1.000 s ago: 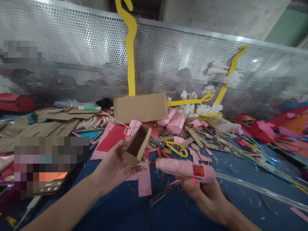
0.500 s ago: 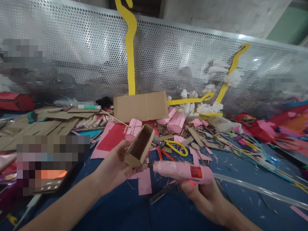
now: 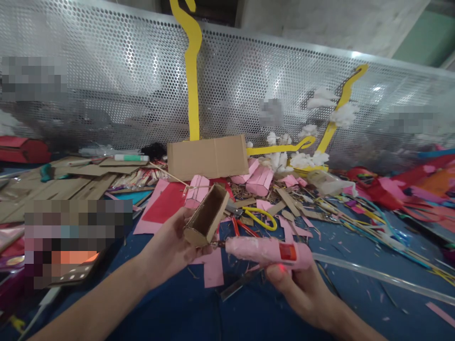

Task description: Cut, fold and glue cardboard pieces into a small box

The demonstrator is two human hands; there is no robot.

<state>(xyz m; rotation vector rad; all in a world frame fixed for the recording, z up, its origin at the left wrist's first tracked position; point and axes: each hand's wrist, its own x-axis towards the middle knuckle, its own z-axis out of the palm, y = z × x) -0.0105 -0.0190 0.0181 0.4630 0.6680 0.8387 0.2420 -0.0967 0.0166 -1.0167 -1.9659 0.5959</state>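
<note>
Left hand (image 3: 167, 246): gripping a small open-topped brown cardboard box (image 3: 218, 221) from its left side and from below, palm turned upward, fingers bent around it.
Box: in the left hand, tilted, hollow side facing up, near end over the fingers.
Right hand (image 3: 300, 286): wrapped around the handle of a pink barrel-shaped glue gun (image 3: 261, 251) with a red window; a red light glows at the thumb.
Nozzle (image 3: 221, 244): pointing leftward from the right hand, at the box's lower right edge, beside the left fingertips; whether it touches the cardboard is hard to tell from this angle.
Glue stick: a long clear rod (image 3: 377, 273) running out behind the gun, to the right of the right hand.
Under the left hand: a flat pink paper piece (image 3: 213, 269) on a dark blue surface (image 3: 174, 315).
Beyond and between the hands: a yellow loop-shaped handle (image 3: 261, 219) and red slender handles (image 3: 236, 227).
Beyond the left hand: a wide brown cardboard panel (image 3: 208, 158).
</note>
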